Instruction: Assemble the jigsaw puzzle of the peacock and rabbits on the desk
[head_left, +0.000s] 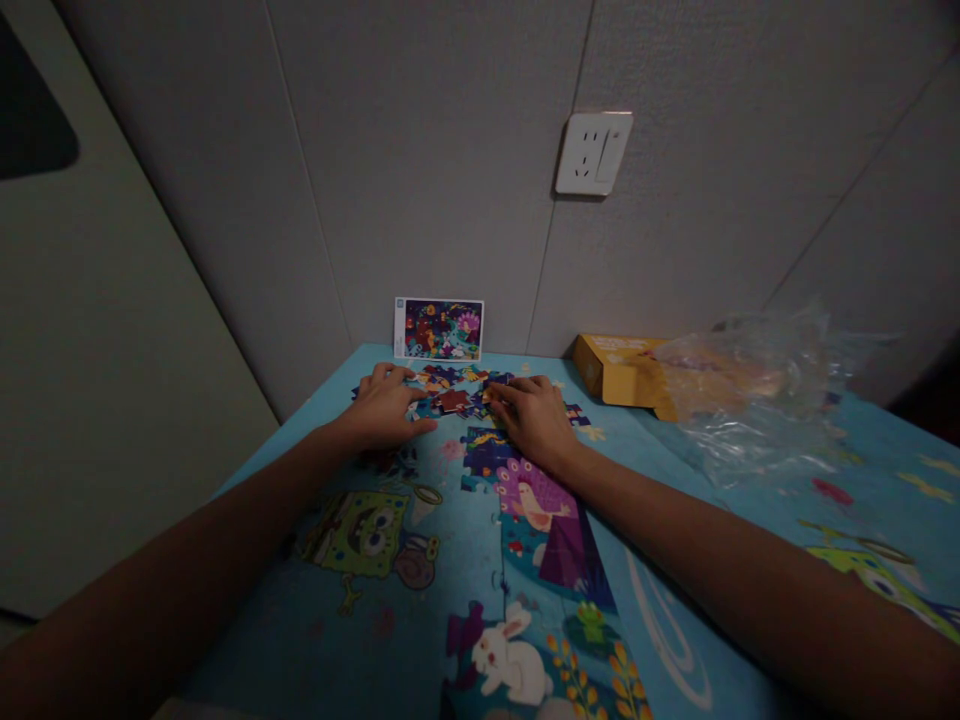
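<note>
Loose puzzle pieces [452,401] lie in a pile toward the back of the blue table. At the pile's left side is my left hand [386,405], palm down with its fingers apart. My right hand [534,415] rests over the pile's right side, its fingertips on or near a yellow and dark piece; whether it grips that piece cannot be made out. Below my right hand runs a joined puzzle section [555,540] with a pink peacock, a frog and a white rabbit. A picture card [442,330] of the puzzle leans upright against the wall.
An open yellow box [626,372] lies at the back right, with a crumpled clear plastic bag [757,390] against it. The blue cartoon-printed tablecloth [465,540] covers the table. A wall with a socket [594,153] stands behind.
</note>
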